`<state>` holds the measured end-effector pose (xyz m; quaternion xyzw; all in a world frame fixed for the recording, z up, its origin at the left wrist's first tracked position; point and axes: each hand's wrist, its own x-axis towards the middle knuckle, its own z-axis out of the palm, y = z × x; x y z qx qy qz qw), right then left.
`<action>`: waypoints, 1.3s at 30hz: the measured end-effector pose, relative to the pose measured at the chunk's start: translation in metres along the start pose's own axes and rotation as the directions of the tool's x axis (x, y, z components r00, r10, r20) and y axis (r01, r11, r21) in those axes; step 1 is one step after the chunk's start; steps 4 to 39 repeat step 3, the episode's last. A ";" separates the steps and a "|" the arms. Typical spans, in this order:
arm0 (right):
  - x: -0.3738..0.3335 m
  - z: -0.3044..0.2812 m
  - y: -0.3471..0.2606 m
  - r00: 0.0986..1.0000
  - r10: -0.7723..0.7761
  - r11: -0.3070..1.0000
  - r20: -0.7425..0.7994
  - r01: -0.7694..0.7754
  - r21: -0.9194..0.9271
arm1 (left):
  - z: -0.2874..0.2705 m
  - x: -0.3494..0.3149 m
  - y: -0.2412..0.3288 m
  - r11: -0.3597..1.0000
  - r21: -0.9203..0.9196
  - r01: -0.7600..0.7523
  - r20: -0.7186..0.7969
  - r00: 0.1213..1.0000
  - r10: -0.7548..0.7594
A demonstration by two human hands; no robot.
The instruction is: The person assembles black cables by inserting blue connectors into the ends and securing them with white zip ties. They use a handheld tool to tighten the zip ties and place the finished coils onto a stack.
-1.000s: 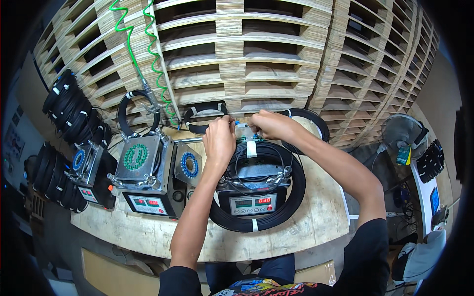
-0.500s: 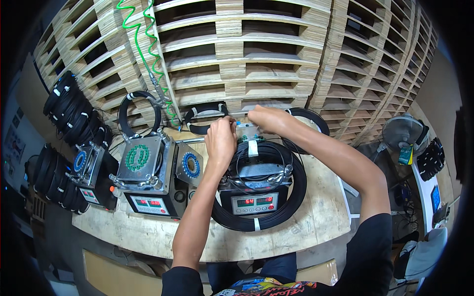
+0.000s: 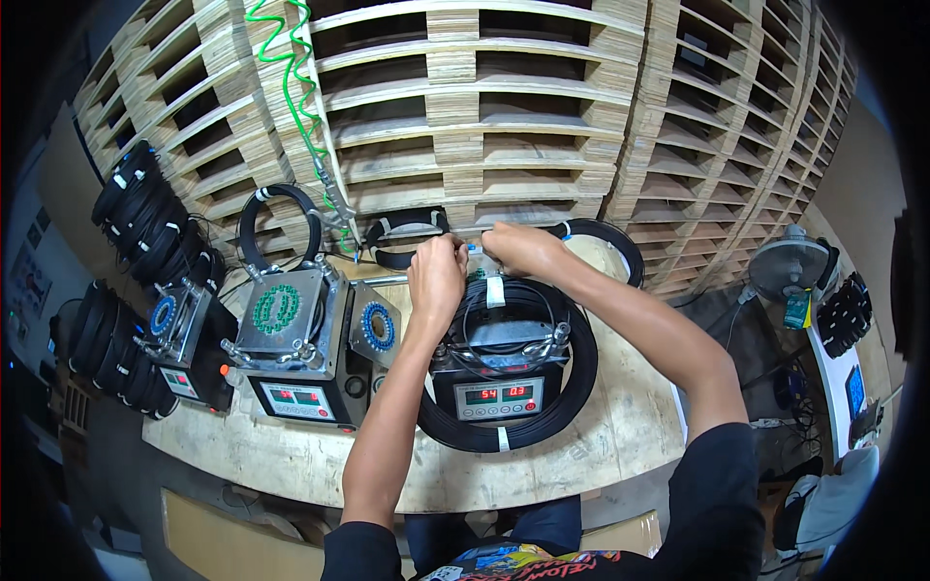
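Observation:
Both hands are close together over the far side of the bench machine (image 3: 497,395) in front of me. My left hand (image 3: 438,276) is closed, its fingertips near a small blue piece; what it grips is hidden. Just to its right, my right hand (image 3: 524,250) bends downward with curled fingers, and its fingertips do not show clearly. Beneath the hands, small green parts sit partly covered at the machine's top. A large coil of black cable (image 3: 579,380) with white ties rings the machine, whose front panel has lit red digits.
Left of me stand a machine with a ring of green parts (image 3: 278,308) and a smaller one with a blue ring (image 3: 163,316). More black coils (image 3: 145,198) are stacked at far left. Wooden pallets (image 3: 450,102) rise behind the table (image 3: 620,431). A fan (image 3: 790,263) stands right.
My right hand has come down and slightly left, nearer to my left hand. The left hand has shifted little. The view has moved slightly.

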<state>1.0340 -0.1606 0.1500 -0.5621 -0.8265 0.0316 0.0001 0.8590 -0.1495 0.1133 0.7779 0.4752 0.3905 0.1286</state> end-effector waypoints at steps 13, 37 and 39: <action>-0.012 0.001 -0.004 0.997 0.037 0.999 -0.066 -0.037 0.011 | -0.002 -0.002 0.006 1.000 0.001 -0.006 0.040 0.999 0.006; -0.012 0.001 -0.004 0.997 0.037 0.999 -0.066 -0.037 0.011 | -0.002 -0.002 0.006 1.000 0.001 -0.006 0.040 0.999 0.006; -0.012 0.001 -0.004 0.997 0.037 0.999 -0.066 -0.037 0.011 | -0.002 -0.002 0.006 1.000 0.001 -0.006 0.040 0.999 0.006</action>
